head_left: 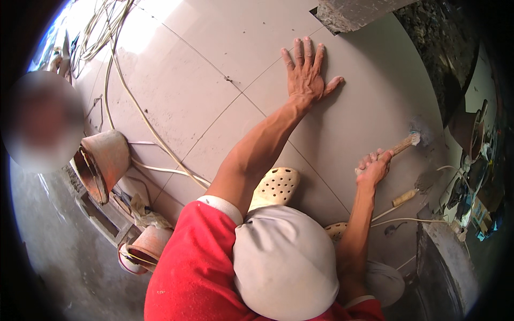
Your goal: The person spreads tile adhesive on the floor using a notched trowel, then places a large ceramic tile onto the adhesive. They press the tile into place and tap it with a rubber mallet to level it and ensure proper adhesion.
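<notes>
My left hand lies flat on a large pale floor tile, its fingers spread and holding nothing. Lower and to the right, my right hand is wrapped around the wooden handle of a hammer-like tool. That tool's head is smeared by motion over the right part of the tile, so its exact kind and whether it touches the tile cannot be made out. Near my right wrist lies a trowel with a wooden handle.
Pale cables run across the tiles at left. A tipped bucket and a second bucket stand by the left edge, near a person. My cream clog rests on the tiles. Rubble and scraps line the right side.
</notes>
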Demonstrator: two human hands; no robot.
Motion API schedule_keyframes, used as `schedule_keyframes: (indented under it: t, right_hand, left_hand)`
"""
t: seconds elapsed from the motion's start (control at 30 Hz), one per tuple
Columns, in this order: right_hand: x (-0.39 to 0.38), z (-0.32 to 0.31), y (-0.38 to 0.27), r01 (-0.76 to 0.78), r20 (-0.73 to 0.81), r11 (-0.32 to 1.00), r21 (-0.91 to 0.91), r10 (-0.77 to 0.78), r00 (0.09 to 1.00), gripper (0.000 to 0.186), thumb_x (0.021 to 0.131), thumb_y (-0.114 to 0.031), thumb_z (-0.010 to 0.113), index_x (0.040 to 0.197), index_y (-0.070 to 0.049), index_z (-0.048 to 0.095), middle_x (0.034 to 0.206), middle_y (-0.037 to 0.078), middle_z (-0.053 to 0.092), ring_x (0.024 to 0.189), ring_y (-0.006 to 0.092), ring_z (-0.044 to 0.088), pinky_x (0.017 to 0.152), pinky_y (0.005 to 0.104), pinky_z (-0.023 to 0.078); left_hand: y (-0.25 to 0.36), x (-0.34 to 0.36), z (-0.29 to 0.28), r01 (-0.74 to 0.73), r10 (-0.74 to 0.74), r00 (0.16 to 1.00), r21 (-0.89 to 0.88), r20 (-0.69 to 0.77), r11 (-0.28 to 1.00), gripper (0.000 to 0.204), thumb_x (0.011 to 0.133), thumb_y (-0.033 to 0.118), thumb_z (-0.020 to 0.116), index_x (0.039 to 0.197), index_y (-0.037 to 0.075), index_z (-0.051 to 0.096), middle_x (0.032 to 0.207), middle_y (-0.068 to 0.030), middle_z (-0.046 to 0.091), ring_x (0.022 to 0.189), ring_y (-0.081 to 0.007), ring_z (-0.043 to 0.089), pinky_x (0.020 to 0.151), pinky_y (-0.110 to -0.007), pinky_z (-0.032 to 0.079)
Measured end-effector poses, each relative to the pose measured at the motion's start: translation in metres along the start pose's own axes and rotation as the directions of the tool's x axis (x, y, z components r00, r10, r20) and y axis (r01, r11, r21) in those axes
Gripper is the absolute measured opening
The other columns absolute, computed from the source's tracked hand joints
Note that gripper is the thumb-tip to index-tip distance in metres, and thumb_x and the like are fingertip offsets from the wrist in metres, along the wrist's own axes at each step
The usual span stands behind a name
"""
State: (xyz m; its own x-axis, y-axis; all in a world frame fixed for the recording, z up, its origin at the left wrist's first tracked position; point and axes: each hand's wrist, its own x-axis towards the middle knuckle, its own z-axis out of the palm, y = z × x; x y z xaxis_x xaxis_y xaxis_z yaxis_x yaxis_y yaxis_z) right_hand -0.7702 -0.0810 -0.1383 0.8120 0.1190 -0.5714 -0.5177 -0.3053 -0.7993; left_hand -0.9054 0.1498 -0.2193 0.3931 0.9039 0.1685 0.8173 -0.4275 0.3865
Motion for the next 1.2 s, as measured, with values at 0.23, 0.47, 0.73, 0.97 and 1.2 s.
schedule_keyframes:
  t: [0.23, 0.47, 0.73, 0.97, 1.2]
  right_hand:
    - [0.003, -0.005, -0.008, 0.035, 0.017, 0.985, -0.168, -0.033, 0.999, 0.052, 0.109, -0.05, 0.048, 0.119, 0.001, 0.052, 0.084, 0.005, 0.05, 0.061, 0.0151, 0.046, 0.045, 0.0299, 0.037]
    - [0.02, 0.016, 0.011, 0.679, 0.364, 0.364, -0.637, -0.635, 0.681, 0.052, 0.112, -0.039, 0.046, 0.104, 0.011, 0.057, 0.086, 0.026, 0.061, 0.075, 0.0424, 0.061, 0.072, 0.0505, 0.049]
    - [0.022, 0.041, -0.024, 0.661, 0.37, 0.382, -0.646, -0.601, 0.709, 0.051, 0.113, -0.039, 0.044, 0.106, 0.01, 0.057, 0.094, 0.032, 0.067, 0.088, 0.048, 0.068, 0.075, 0.0526, 0.051]
    - [0.038, 0.043, 0.0, 0.621, 0.387, 0.349, -0.702, -0.545, 0.744, 0.051, 0.112, -0.04, 0.046, 0.102, 0.01, 0.056, 0.088, 0.03, 0.065, 0.084, 0.0472, 0.067, 0.074, 0.052, 0.051]
    - [0.045, 0.013, 0.019, 0.604, 0.384, 0.29, -0.742, -0.556, 0.738, 0.05, 0.111, -0.041, 0.048, 0.103, 0.008, 0.056, 0.083, 0.028, 0.066, 0.079, 0.0471, 0.068, 0.07, 0.0525, 0.051]
  left_hand:
    - [-0.003, 0.003, -0.001, -0.02, 0.02, 1.0, 0.034, 0.001, 0.999, 0.106, 0.087, 0.085, 0.047, 0.163, 0.011, 0.035, 0.171, -0.0208, 0.024, 0.16, -0.0419, 0.01, 0.125, -0.07, 0.003]
    - [-0.003, 0.003, 0.002, -0.02, 0.02, 1.0, 0.048, 0.007, 0.999, 0.107, 0.087, 0.085, 0.046, 0.163, 0.011, 0.035, 0.171, -0.0207, 0.024, 0.161, -0.0415, 0.01, 0.125, -0.07, 0.003]
    - [-0.004, 0.002, 0.001, -0.024, 0.024, 1.0, -0.009, -0.015, 1.0, 0.105, 0.088, 0.083, 0.048, 0.162, 0.009, 0.036, 0.17, -0.022, 0.025, 0.16, -0.0421, 0.011, 0.124, -0.07, 0.005]
    - [-0.003, 0.0, -0.001, -0.019, 0.019, 1.0, 0.005, 0.018, 1.0, 0.104, 0.088, 0.082, 0.049, 0.162, 0.009, 0.037, 0.17, -0.0228, 0.025, 0.16, -0.042, 0.012, 0.125, -0.069, 0.005]
    - [-0.005, 0.0, -0.003, -0.035, 0.034, 0.999, 0.026, 0.035, 0.999, 0.105, 0.09, 0.081, 0.048, 0.164, 0.009, 0.033, 0.171, -0.0236, 0.022, 0.161, -0.0428, 0.011, 0.125, -0.068, 0.004]
